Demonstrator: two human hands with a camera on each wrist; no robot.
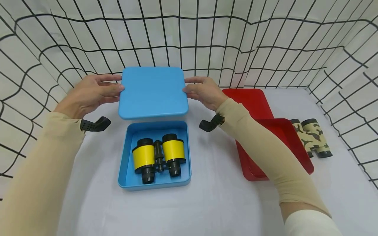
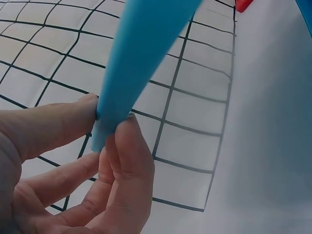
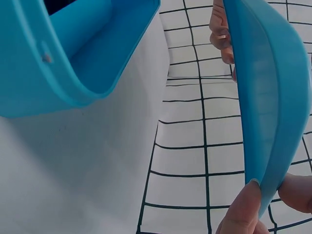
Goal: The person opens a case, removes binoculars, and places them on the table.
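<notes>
A flat blue lid (image 1: 153, 91) is raised behind and above an uncovered blue box (image 1: 124, 157). My left hand (image 1: 93, 93) pinches the lid's left edge; in the left wrist view the thumb and fingers (image 2: 134, 156) clasp that edge. On the opposite side my right hand (image 1: 205, 91) grips the right edge, and the right wrist view shows thumb and finger on either face near a corner of the lid (image 3: 273, 107). Inside the box lie yellow and black binoculars (image 1: 159, 155), eyepieces toward me.
To the right, a red lid (image 1: 248, 100) and a red box (image 1: 251, 167) overlap, partly behind my right forearm. Camouflage binoculars (image 1: 314, 137) lie beyond them. A black wire grid (image 1: 195, 32) over white cloth encloses the white tabletop (image 1: 212, 193) at the back and sides.
</notes>
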